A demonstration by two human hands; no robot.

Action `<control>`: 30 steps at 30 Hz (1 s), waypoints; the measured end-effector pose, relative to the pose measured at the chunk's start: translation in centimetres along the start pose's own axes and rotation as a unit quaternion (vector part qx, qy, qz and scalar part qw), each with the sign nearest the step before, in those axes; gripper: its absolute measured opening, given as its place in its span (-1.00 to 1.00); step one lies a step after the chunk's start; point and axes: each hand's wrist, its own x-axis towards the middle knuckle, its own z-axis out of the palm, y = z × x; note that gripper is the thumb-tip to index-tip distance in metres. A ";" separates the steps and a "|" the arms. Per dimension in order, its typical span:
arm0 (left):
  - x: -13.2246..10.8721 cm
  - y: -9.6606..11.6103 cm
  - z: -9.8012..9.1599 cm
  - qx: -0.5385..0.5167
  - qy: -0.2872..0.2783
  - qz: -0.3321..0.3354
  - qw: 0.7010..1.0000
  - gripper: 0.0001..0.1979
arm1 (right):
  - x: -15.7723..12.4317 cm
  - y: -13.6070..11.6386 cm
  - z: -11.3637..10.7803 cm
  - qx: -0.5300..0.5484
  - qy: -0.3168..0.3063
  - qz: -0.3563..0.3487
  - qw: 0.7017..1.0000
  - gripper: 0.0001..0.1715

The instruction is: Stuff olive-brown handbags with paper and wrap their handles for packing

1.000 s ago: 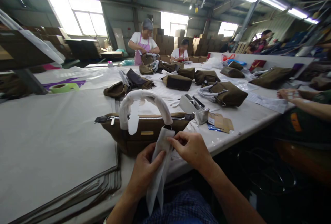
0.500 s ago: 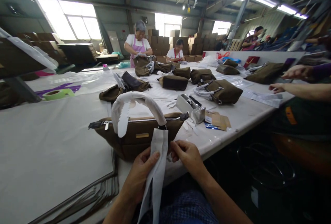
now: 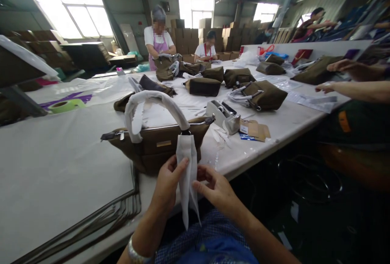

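Note:
A brown handbag (image 3: 149,148) with a silver zip and a small gold plate stands at the table's front edge. Its raised handle (image 3: 158,95) is wrapped in white paper. From a metal ring at the handle's right end hangs a long white paper wrap (image 3: 187,150), its lower ends loose over my lap. My left hand (image 3: 167,180) is closed on the wrap, thumb in front. At the wrap's right edge, my right hand (image 3: 215,187) has its thumb on the paper and its fingers curled beside it.
A tape dispenser (image 3: 224,115), paper scraps (image 3: 221,134) and cardboard tags (image 3: 254,130) lie to the right. More brown bags (image 3: 202,86) lie behind. A green tape roll (image 3: 67,105) is on the left. A co-worker's hands (image 3: 338,77) reach in from the right.
My right hand has gone from a pinch beside the wrap to touching its edge. The wrap's loose ends have swung and hang shorter in view. The camera has shifted slightly.

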 end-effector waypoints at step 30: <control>-2.9 -2.7 -3.4 0.143 0.114 -0.008 0.983 -0.28 | 8.9 -3.9 -9.5 -0.279 0.196 -0.202 0.918 -0.71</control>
